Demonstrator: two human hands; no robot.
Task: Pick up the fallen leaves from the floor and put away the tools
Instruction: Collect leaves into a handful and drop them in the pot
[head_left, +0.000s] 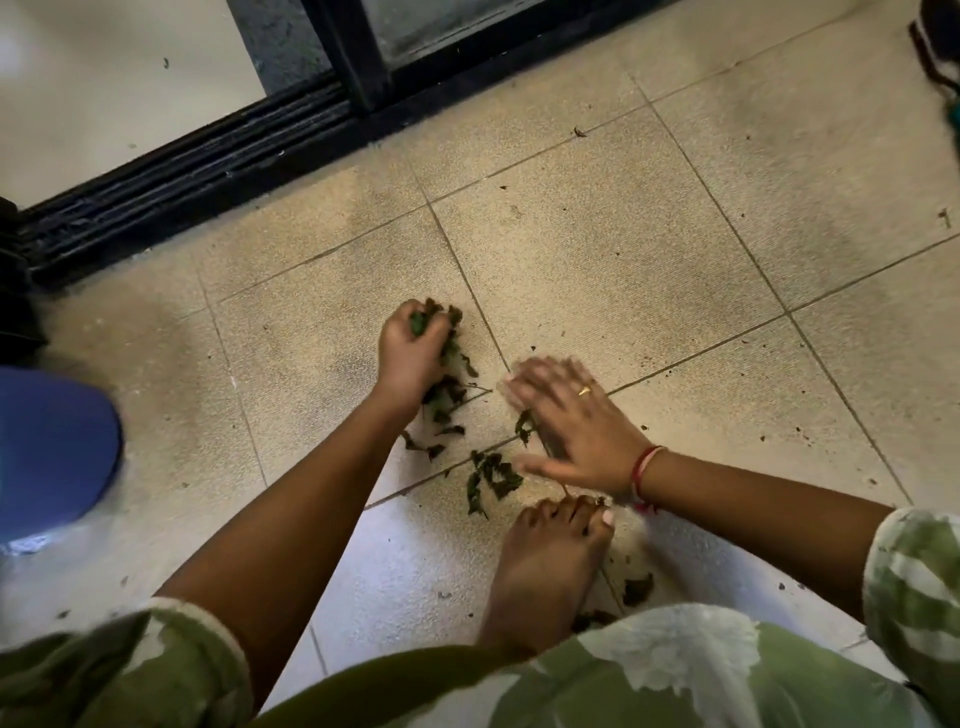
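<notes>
Here, the left hand (410, 353) grips a clump of dark green fallen leaves (493, 475) on the beige tiled floor (597, 249). The right hand (576, 431), flat and empty, lies beside loose ones. An overfull fist could shed scraps.

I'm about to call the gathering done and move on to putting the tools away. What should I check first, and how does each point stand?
1. Left hand has a firm hold: ok, its fingers are curled round a bunch of leaves.
2. Right hand is free to gather: ok, it is open and flat over the floor, though blurred.
3. Floor is cleared of leaves: not ok, loose leaves lie in front of the bare foot.
4. Strays are collected: not ok, a stray bit lies near the door track.
5. A container is at hand: cannot tell, the blue object is cut off by the frame edge.
6. Tools are located: cannot tell, none plainly shows.
</notes>
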